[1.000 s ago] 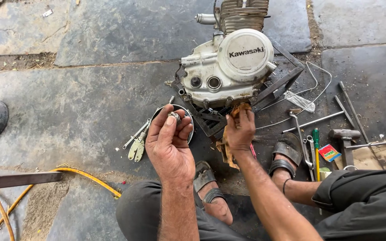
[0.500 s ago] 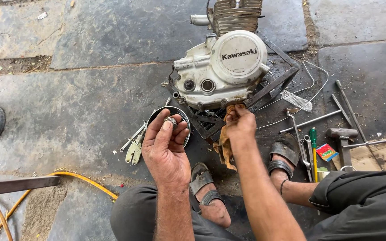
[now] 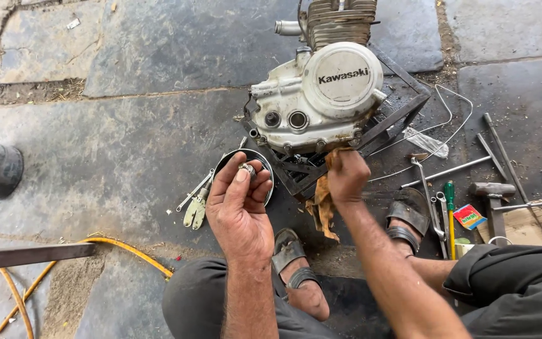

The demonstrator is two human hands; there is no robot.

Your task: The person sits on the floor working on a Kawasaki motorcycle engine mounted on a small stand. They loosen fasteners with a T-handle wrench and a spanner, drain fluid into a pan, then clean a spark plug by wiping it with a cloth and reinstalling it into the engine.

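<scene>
While engine sits on stone floor outdoors.

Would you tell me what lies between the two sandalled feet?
In the head view, a dirty orange rag hangs there from the right hand, above bare, grimy stone floor.

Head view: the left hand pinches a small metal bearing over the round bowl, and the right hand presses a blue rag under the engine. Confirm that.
The rag is orange-brown, not blue, as the head view shows. The left hand, bearing, bowl, right hand and engine are as stated.
</scene>
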